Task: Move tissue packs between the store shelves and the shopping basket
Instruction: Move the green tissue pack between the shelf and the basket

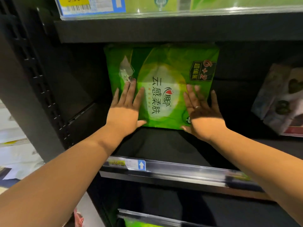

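A large green tissue pack [164, 74] with Chinese lettering stands upright at the back of a black shelf [164, 148]. My left hand [126, 108] lies flat against the pack's lower left face, fingers straight and spread. My right hand [201, 112], with a ring on one finger, presses flat on its lower right face, fingers straight too. Both thumbs reach toward the pack's bottom edge. The shopping basket is not in view.
A pale patterned pack [280, 99] stands tilted at the shelf's right. The shelf above carries green packs [160, 4] behind a price-tag rail [91, 7]. Another green pack [141, 224] shows on the shelf below. A black upright [32, 76] bounds the left side.
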Available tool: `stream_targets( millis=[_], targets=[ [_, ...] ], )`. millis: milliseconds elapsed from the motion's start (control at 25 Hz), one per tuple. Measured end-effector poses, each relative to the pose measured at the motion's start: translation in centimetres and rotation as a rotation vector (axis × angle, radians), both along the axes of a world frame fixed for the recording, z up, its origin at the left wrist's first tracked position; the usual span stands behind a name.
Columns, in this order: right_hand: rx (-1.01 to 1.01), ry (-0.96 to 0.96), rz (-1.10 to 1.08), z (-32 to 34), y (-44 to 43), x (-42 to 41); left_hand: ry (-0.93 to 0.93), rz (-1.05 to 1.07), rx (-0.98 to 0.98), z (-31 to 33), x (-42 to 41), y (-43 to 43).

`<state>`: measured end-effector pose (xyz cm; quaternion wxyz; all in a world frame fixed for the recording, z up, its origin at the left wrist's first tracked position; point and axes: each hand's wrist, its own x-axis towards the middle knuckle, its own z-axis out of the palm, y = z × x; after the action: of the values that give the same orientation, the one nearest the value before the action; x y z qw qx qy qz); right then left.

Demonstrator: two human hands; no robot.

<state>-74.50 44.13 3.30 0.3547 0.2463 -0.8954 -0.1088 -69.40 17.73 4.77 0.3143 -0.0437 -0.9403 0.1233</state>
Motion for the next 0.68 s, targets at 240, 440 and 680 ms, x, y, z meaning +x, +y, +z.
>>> stream_targets(
  millis=[240,440,680],
  targets=[
    [-0.073,-0.128,-0.171,1.4,1.9,9.3,-0.033,-0.262,0.068,0.3,5.7,3.7],
    [-0.152,-0.140,-0.304,-0.2,5.9,17.1,-0.107,-0.553,0.262,-1.2,10.0,8.9],
    [-0.210,-0.133,-0.456,-4.4,11.1,28.8,-0.209,-0.791,0.236,-5.7,17.2,16.0]
  ],
)
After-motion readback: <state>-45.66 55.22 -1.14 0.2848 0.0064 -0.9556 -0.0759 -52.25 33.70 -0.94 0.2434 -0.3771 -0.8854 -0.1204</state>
